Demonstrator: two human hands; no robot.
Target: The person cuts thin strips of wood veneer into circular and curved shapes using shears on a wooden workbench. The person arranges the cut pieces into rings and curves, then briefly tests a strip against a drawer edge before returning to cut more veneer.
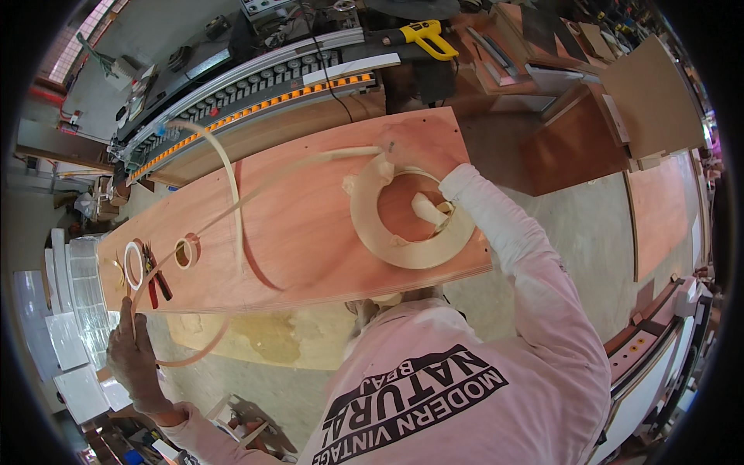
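A pale flexible strip (302,159) crosses the plywood board (310,248) and loops over and below it. My left hand (132,353) holds the strip at the board's lower left. My right hand (415,147) is smeared by motion at the strip's upper end, above a large pale coil (364,225) with crumpled material inside. Left on the board lie a white ring (133,265), a small tape roll (186,252), red-and-black handled tools (157,283) and a small yellowish item (118,271).
Behind the board is a long machine (232,105) with an orange-segmented track and a yellow heat gun (426,39). A cardboard sheet (647,101) and panels (663,217) stand at the right. Stacked white boxes (74,349) sit left, and a lower board (271,341) lies beneath.
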